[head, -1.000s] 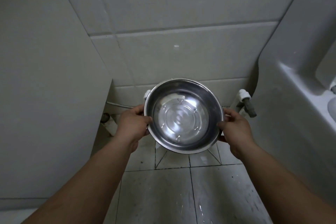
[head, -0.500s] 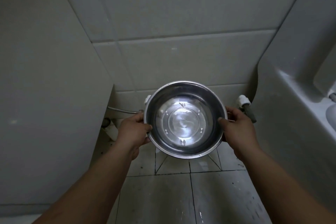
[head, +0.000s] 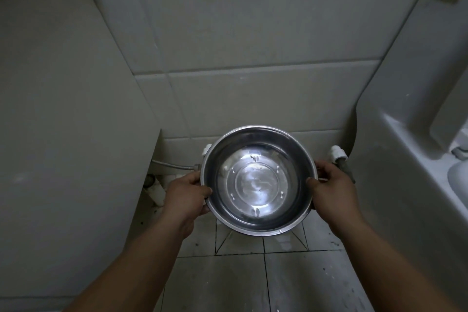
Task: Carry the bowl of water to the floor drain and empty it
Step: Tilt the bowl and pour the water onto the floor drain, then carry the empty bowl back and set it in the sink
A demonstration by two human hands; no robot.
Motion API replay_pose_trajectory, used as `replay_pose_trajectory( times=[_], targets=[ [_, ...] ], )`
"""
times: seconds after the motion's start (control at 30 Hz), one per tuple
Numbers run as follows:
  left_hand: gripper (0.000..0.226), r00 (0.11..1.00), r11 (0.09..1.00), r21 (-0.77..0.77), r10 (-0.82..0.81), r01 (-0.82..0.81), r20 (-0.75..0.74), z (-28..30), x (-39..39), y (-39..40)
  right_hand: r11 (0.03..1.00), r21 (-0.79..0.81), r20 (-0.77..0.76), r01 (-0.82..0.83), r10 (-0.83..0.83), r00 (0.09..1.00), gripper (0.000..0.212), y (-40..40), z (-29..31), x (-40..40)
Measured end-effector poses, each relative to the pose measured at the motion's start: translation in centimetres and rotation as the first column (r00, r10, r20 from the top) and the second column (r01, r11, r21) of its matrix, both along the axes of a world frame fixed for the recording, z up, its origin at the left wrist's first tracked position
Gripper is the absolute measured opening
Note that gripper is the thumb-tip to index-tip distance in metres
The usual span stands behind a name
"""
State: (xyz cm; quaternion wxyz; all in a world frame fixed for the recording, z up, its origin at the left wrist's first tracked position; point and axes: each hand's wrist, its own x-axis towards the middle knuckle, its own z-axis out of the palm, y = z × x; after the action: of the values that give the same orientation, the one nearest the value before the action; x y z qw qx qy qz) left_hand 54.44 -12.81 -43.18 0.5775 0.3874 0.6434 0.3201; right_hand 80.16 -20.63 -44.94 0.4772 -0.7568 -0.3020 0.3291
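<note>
A round steel bowl [head: 258, 180] with clear water in it hangs level above the tiled floor, in the middle of the head view. My left hand [head: 186, 195] grips its left rim, thumb over the edge. My right hand [head: 329, 190] grips the right rim the same way. Below the bowl, diagonal tile cuts [head: 228, 238] slope toward a spot hidden under the bowl; no drain grate shows.
A tall grey panel [head: 63, 121] walls the left side. A white basin unit [head: 415, 159] stands at the right. White pipe fittings [head: 338, 156] and a hose [head: 174, 166] run along the tiled back wall near the floor. Wet floor tiles [head: 291, 284] lie between my forearms.
The bowl and both hands sit slightly lower in view and the camera has tilted up a little, so more wall shows. My grip is the same.
</note>
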Motion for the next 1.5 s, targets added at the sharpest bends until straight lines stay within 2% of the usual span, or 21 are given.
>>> replay_pose_trajectory(
  times=[0.4, 0.63, 0.97, 1.1, 1.3, 1.5],
  targets=[
    [0.040, 0.998, 0.997, -0.040, 0.065, -0.066, -0.014, 1.9, -0.1, 0.2, 0.994, -0.089, 0.075, -0.062, 0.068, 0.995, 0.036, 1.6, 2.7, 0.4],
    [0.034, 0.997, 0.997, -0.029, 0.065, -0.066, -0.040, 3.3, -0.2, 0.3, 0.994, -0.100, 0.103, -0.053, 0.063, 0.993, 0.027, 2.4, 3.7, 0.5],
    [0.037, 0.993, 0.994, -0.064, 0.087, -0.092, -0.073, 5.7, 0.3, -0.4, 0.986, -0.160, -0.008, -0.055, 0.055, 0.998, 0.024, 1.8, 5.7, 0.3],
    [0.037, 0.992, 0.991, -0.091, 0.094, -0.102, -0.088, 7.9, -0.1, -1.3, 0.974, -0.216, -0.113, -0.063, 0.039, 0.993, 0.021, 0.8, 8.3, 0.0],
    [0.037, 0.990, 0.984, -0.122, 0.122, -0.130, -0.073, 13.1, 0.0, -2.6, 0.954, -0.296, -0.151, -0.044, -0.002, 0.989, 0.006, -0.8, 13.5, 0.1],
    [0.049, 0.989, 0.978, -0.155, 0.129, -0.138, -0.064, 18.5, -0.1, -4.0, 0.952, -0.302, -0.165, -0.043, -0.008, 0.986, 0.023, -2.3, 20.5, 0.1]
  ],
)
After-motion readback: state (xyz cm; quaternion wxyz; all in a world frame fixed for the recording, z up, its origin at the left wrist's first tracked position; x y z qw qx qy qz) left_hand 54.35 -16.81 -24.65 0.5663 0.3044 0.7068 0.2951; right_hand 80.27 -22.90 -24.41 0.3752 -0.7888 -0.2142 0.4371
